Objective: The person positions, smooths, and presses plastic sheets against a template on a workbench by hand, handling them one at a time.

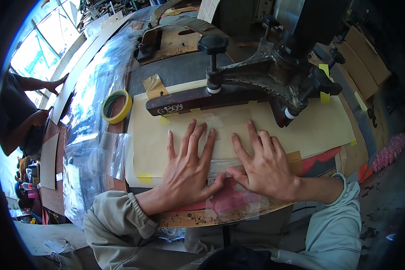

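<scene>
Head view gives us both bare hands laid on a large cream sheet (225, 141) that sits on the worktable, its far part running under a dark bar (189, 104); whether the bar bears on it or stands just above, we cannot tell. Our left hand (187, 162) has its fingers fanned wide, while our right hand (267, 164) has the index finger and thumb well apart and the other fingers closer together and a little bent. Neither is gripping anything, and the two thumbs point towards each other near the clear film (222, 165) and the red patch (231, 195) at the near edge. We judge the step in hand to be steadying or smoothing the sheet by palm and fingertip. The next move, as we read it, calls for even pressure, a sheet that does not slide, and fingertips clear of the bar. A roll of yellow tape (127, 108) lies just left of the sheet, and a yellow tab (145, 177) marks its near left corner. Further left, another person's hand (39, 118) is by a long pale strip.
</scene>
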`<state>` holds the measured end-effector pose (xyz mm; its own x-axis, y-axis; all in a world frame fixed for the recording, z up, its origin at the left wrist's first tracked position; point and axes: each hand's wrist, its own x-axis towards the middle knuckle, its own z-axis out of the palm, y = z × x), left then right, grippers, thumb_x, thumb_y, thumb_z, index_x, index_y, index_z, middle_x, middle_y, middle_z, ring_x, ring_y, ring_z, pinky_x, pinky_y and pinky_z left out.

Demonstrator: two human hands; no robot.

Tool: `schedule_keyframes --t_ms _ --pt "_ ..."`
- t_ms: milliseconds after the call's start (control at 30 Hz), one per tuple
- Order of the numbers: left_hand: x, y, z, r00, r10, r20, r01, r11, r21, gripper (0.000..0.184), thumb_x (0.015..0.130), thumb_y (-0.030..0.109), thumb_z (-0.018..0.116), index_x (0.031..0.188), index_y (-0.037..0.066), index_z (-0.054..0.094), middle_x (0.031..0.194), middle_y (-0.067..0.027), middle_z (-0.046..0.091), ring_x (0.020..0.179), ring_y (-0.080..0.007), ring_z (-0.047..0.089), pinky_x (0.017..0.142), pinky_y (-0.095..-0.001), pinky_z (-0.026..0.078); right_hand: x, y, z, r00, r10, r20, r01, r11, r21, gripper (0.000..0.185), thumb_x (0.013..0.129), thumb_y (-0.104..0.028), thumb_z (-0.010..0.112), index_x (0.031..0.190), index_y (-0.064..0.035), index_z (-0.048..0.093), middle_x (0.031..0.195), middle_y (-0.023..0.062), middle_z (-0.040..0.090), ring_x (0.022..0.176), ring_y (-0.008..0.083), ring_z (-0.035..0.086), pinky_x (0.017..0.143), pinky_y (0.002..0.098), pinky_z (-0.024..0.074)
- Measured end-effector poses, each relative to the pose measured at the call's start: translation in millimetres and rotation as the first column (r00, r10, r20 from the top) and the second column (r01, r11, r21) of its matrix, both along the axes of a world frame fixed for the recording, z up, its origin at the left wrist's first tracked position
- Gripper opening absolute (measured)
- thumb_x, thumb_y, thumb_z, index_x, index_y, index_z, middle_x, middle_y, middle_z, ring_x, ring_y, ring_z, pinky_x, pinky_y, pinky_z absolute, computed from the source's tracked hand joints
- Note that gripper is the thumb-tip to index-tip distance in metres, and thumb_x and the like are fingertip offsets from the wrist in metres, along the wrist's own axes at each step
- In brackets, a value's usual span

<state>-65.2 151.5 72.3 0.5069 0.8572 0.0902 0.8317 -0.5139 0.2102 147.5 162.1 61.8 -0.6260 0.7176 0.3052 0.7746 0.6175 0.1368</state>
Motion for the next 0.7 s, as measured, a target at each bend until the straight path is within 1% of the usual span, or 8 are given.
schedule_keyframes --t_ms 167,267,367,467,567,700 --pt "0.2 0.9 0.6 0.999 -0.018 -0.034 0.019 1.0 0.014 0.086 0.085 0.05 0.053 0.146 -0.005 0.026 0.153 -0.0223 0.021 0.145 -0.0383 0.015 0.108 -0.0671 0.007 0.2 0.4 -1.4 1.0 0.011 -0.011 -0.011 1.0 -0.006 0.067 0.087 -0.055 0.052 0.129 -0.0026 0.052 0.13 0.0388 0.045 0.104 0.0363 0.051 0.085 0.0388 0.0462" --pt "-0.1 1.5 1.0 0.999 -0.032 -0.032 0.032 0.999 0.007 0.085 0.085 0.049 0.052 0.146 -0.005 0.027 0.153 -0.0206 0.023 0.145 -0.0351 0.017 0.109 -0.0656 0.006 -0.1 0.5 -3.1 0.999 0.006 -0.039 -0.006 1.0 -0.001 0.066 0.087 -0.054 0.053 0.128 -0.0021 0.053 0.134 0.0342 0.045 0.101 0.0362 0.051 0.085 0.0387 0.0465" --pt "0.1 2.2 1.7 0.999 -0.04 -0.029 0.04 0.999 -0.005 0.084 0.085 0.047 0.053 0.145 -0.005 0.027 0.153 -0.0208 0.025 0.144 -0.0338 0.02 0.109 -0.0658 0.006 -0.3 0.7 0.3 1.0 0.021 0.001 -0.021 1.0 0.004 0.066 0.087 -0.054 0.053 0.127 -0.0018 0.053 0.14 0.0266 0.043 0.101 0.0343 0.05 0.082 0.038 0.0463" --pt "-0.7 3.6 0.4 0.998 -0.058 0.026 0.058 0.998 -0.033 0.082 0.085 0.045 0.053 0.145 -0.006 0.027 0.153 -0.0209 0.025 0.144 -0.033 0.022 0.109 -0.0663 0.007 -0.4 0.9 1.5 0.998 0.026 0.061 -0.026 1.0 -0.005 0.065 0.086 -0.054 0.053 0.126 -0.0019 0.053 0.145 0.0203 0.041 0.102 0.0315 0.05 0.08 0.0378 0.0456" --pt "-1.0 4.1 0.7 0.997 -0.062 0.049 0.063 0.998 -0.031 0.08 0.085 0.043 0.054 0.145 -0.003 0.029 0.152 -0.021 0.026 0.143 -0.0331 0.024 0.109 -0.0671 0.008 -0.6 0.8 -1.3 1.0 0.005 0.02 -0.005 1.0 -0.004 0.066 0.086 -0.054 0.053 0.127 -0.0024 0.053 0.144 0.0203 0.042 0.104 0.0294 0.049 0.08 0.0385 0.0446" --pt "-0.2 3.7 1.9 0.997 -0.061 0.047 0.063 0.997 -0.035 0.077 0.085 0.043 0.055 0.145 0.001 0.031 0.151 -0.0211 0.027 0.143 -0.0334 0.024 0.109 -0.0676 0.009 -0.7 0.7 -1.5 1.0 -0.002 0.023 0.002 1.0 -0.002 0.067 0.086 -0.055 0.053 0.128 -0.0031 0.052 0.142 0.0242 0.043 0.105 0.0298 0.049 0.083 0.0398 0.044"
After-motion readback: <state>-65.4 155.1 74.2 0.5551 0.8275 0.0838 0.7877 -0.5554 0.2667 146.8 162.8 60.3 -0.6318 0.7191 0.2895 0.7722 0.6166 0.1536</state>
